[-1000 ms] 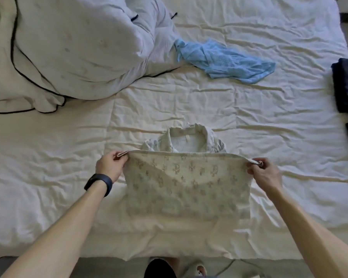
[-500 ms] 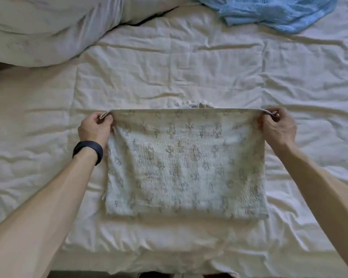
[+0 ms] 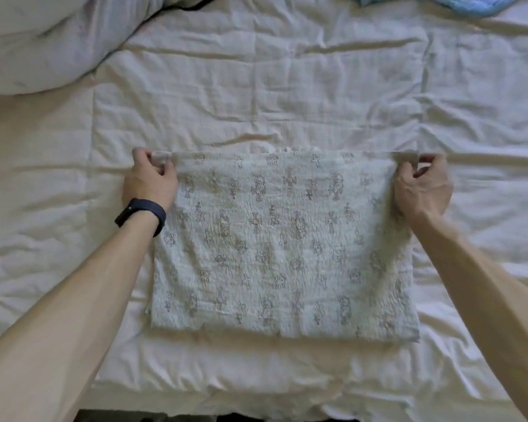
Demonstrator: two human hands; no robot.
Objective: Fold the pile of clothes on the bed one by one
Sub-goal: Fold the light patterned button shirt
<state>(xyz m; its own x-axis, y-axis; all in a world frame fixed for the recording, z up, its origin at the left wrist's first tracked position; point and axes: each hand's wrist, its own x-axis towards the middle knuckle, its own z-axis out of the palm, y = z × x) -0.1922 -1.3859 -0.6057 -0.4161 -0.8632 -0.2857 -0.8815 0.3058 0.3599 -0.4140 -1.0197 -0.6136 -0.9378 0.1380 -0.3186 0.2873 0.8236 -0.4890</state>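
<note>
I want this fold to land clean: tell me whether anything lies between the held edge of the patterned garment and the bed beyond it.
Nothing visible does. Left hand and right hand pinch the far corners of the patterned garment; the sheet beyond shows only wrinkles. The blue garment and the duvet lie well off.

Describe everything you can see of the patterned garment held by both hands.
The patterned garment is pale, crinkled-looking cloth printed all over with small grey-brown crosses and floral motifs. It lies folded into a flat, roughly rectangular shape on the white bed, near the person's edge. The left hand pinches its far left corner and the right hand its far right corner, holding the far edge straight.
</note>
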